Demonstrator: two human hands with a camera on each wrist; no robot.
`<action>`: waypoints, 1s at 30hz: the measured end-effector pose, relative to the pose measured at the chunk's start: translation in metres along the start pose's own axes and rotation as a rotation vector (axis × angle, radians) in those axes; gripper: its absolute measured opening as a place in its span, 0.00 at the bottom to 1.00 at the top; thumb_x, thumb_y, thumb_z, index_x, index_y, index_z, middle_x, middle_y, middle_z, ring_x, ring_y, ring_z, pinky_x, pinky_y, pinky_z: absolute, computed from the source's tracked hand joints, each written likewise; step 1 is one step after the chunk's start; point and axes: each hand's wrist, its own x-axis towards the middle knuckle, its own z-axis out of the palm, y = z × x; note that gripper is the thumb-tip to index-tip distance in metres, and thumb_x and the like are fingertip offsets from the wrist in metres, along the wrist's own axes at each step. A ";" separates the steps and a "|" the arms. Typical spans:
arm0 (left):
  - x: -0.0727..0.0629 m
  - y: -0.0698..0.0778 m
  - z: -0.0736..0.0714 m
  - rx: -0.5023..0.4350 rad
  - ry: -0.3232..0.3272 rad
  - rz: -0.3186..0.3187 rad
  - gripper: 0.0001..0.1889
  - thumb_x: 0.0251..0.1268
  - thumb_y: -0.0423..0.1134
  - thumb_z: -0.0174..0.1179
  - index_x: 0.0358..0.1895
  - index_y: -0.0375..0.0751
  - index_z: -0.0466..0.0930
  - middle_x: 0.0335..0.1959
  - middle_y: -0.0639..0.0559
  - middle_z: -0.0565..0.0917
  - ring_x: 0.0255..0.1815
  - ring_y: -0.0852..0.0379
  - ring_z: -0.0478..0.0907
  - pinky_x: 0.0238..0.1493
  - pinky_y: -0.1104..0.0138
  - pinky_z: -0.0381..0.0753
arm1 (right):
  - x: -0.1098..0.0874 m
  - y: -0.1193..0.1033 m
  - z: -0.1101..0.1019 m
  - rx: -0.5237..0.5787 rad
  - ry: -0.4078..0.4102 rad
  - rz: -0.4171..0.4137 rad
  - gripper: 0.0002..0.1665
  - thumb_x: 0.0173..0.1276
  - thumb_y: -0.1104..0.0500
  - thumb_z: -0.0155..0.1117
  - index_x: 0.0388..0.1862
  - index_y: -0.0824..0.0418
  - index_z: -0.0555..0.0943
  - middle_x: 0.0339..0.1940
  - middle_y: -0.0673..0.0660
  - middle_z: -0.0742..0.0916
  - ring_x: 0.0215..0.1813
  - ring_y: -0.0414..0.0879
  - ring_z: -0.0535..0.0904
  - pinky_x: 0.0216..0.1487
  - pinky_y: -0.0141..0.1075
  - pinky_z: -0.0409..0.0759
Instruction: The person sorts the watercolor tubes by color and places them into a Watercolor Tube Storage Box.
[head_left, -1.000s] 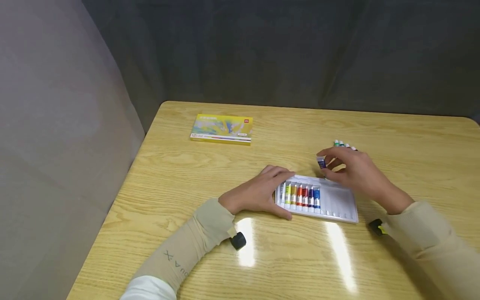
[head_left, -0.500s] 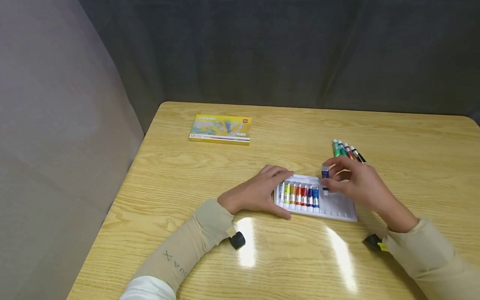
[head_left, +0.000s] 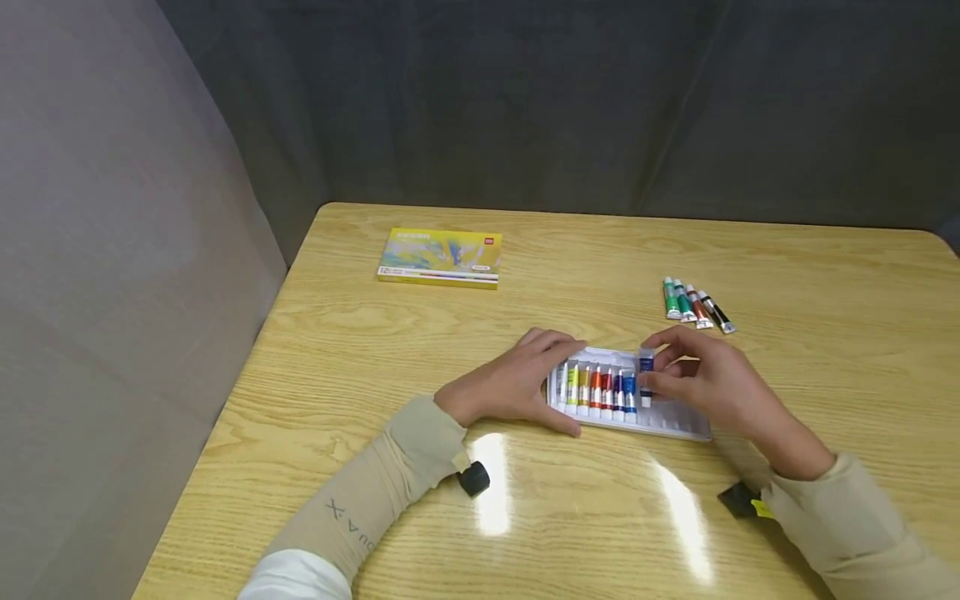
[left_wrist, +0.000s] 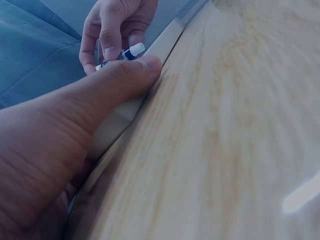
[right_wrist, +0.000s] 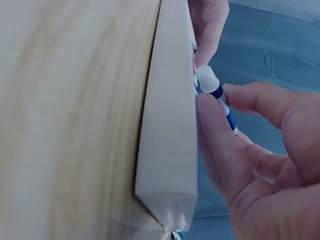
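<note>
A white plastic tray [head_left: 675, 418] lies on the table with a row of several paint tubes [head_left: 596, 388] in its left slots, from white and yellow through red to blue. My left hand [head_left: 517, 382] holds the tray's left end, fingers at the far edge and thumb along the near edge. Between thumb and fingers, my right hand [head_left: 705, 375] pinches a dark blue paint tube [head_left: 646, 377] with a white cap [right_wrist: 207, 78]. That tube is over the slot just right of the row, cap toward the near edge. Whether it touches the tray floor cannot be told.
Beyond the right hand lie several loose paint tubes [head_left: 693, 305], green, teal, reddish brown and black, side by side. A yellow paint box [head_left: 440, 258] lies at the back left of the wooden table [head_left: 337, 358]. A dark curtain [head_left: 510, 108] hangs behind.
My right hand has brought the dark blue tube from behind the tray toward me and down over the slots. The loose tubes have come into full view. The left hand keeps its place.
</note>
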 end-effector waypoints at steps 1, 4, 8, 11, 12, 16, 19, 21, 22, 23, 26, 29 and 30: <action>0.000 0.000 0.000 0.001 0.002 0.001 0.61 0.50 0.72 0.72 0.84 0.51 0.53 0.81 0.55 0.61 0.80 0.57 0.57 0.81 0.59 0.66 | -0.001 0.000 0.001 0.004 0.000 0.002 0.23 0.67 0.54 0.76 0.57 0.60 0.81 0.42 0.59 0.86 0.37 0.37 0.83 0.36 0.28 0.82; 0.000 0.000 0.000 0.002 0.005 0.000 0.60 0.50 0.72 0.72 0.84 0.51 0.54 0.81 0.55 0.62 0.79 0.57 0.57 0.80 0.60 0.67 | -0.002 0.000 0.002 0.002 -0.001 0.014 0.23 0.67 0.53 0.76 0.57 0.59 0.81 0.41 0.59 0.86 0.37 0.37 0.82 0.36 0.28 0.82; -0.001 0.000 0.000 -0.004 0.004 -0.002 0.60 0.50 0.72 0.72 0.84 0.52 0.54 0.81 0.55 0.62 0.79 0.57 0.57 0.80 0.59 0.67 | -0.003 0.002 0.004 -0.022 -0.010 0.037 0.23 0.66 0.52 0.77 0.56 0.59 0.81 0.41 0.57 0.86 0.37 0.40 0.81 0.36 0.28 0.80; -0.001 0.000 0.000 -0.002 0.003 0.000 0.60 0.50 0.72 0.72 0.84 0.52 0.54 0.81 0.55 0.62 0.80 0.57 0.57 0.80 0.59 0.67 | -0.003 0.004 0.005 -0.037 -0.019 0.052 0.23 0.66 0.51 0.77 0.55 0.59 0.82 0.40 0.57 0.86 0.39 0.43 0.82 0.37 0.28 0.80; -0.001 0.000 0.000 0.000 0.004 0.000 0.60 0.50 0.72 0.72 0.84 0.52 0.54 0.81 0.55 0.62 0.80 0.57 0.57 0.80 0.59 0.67 | -0.003 0.004 0.006 -0.041 -0.023 0.057 0.23 0.66 0.51 0.77 0.55 0.59 0.82 0.40 0.57 0.85 0.40 0.44 0.82 0.37 0.28 0.80; 0.000 0.001 0.000 0.006 0.004 0.004 0.60 0.50 0.73 0.72 0.84 0.51 0.54 0.81 0.55 0.61 0.80 0.57 0.56 0.81 0.59 0.66 | -0.004 0.005 0.006 -0.051 -0.030 0.066 0.23 0.65 0.51 0.77 0.53 0.60 0.82 0.39 0.56 0.85 0.40 0.44 0.82 0.37 0.28 0.79; -0.001 0.001 -0.001 -0.003 0.002 0.006 0.60 0.51 0.72 0.72 0.84 0.51 0.53 0.81 0.55 0.61 0.80 0.57 0.56 0.80 0.59 0.67 | -0.005 0.006 0.007 -0.058 -0.034 0.062 0.22 0.65 0.50 0.77 0.51 0.60 0.82 0.38 0.55 0.85 0.37 0.42 0.80 0.36 0.28 0.78; -0.001 0.001 0.000 -0.013 0.004 0.009 0.60 0.51 0.71 0.73 0.84 0.51 0.53 0.81 0.54 0.61 0.80 0.56 0.56 0.80 0.58 0.67 | -0.005 0.006 0.007 -0.065 -0.036 0.057 0.22 0.64 0.50 0.78 0.50 0.60 0.83 0.37 0.55 0.85 0.36 0.41 0.79 0.35 0.29 0.77; -0.001 0.000 0.000 -0.015 0.004 0.007 0.60 0.51 0.71 0.73 0.84 0.51 0.53 0.81 0.55 0.61 0.80 0.57 0.56 0.80 0.58 0.67 | -0.005 0.006 0.007 -0.065 -0.041 0.054 0.22 0.64 0.50 0.78 0.50 0.60 0.83 0.37 0.55 0.86 0.35 0.41 0.79 0.35 0.29 0.77; -0.001 0.000 0.000 -0.018 0.006 0.007 0.60 0.51 0.71 0.73 0.84 0.51 0.53 0.81 0.54 0.61 0.80 0.56 0.56 0.80 0.58 0.67 | -0.004 0.006 0.007 -0.065 -0.046 0.053 0.21 0.64 0.51 0.78 0.49 0.60 0.83 0.37 0.55 0.86 0.35 0.41 0.78 0.34 0.29 0.77; 0.000 0.000 0.001 -0.020 0.010 0.004 0.61 0.50 0.71 0.73 0.84 0.51 0.53 0.81 0.54 0.62 0.80 0.57 0.56 0.80 0.58 0.67 | -0.004 0.006 0.008 -0.065 -0.060 0.055 0.21 0.64 0.51 0.78 0.50 0.60 0.83 0.38 0.55 0.86 0.35 0.41 0.78 0.34 0.29 0.78; 0.000 0.000 0.000 -0.018 0.009 0.000 0.61 0.50 0.71 0.73 0.84 0.51 0.54 0.80 0.55 0.62 0.80 0.57 0.57 0.80 0.59 0.67 | -0.004 0.007 0.008 -0.064 -0.073 0.064 0.21 0.65 0.51 0.77 0.50 0.60 0.83 0.38 0.55 0.86 0.35 0.42 0.78 0.33 0.30 0.77; 0.000 0.000 0.000 -0.019 0.008 -0.002 0.61 0.50 0.71 0.73 0.84 0.51 0.53 0.80 0.55 0.62 0.79 0.57 0.57 0.80 0.59 0.67 | -0.003 0.007 0.008 -0.063 -0.075 0.066 0.21 0.65 0.51 0.77 0.50 0.60 0.83 0.38 0.55 0.86 0.35 0.42 0.78 0.33 0.30 0.77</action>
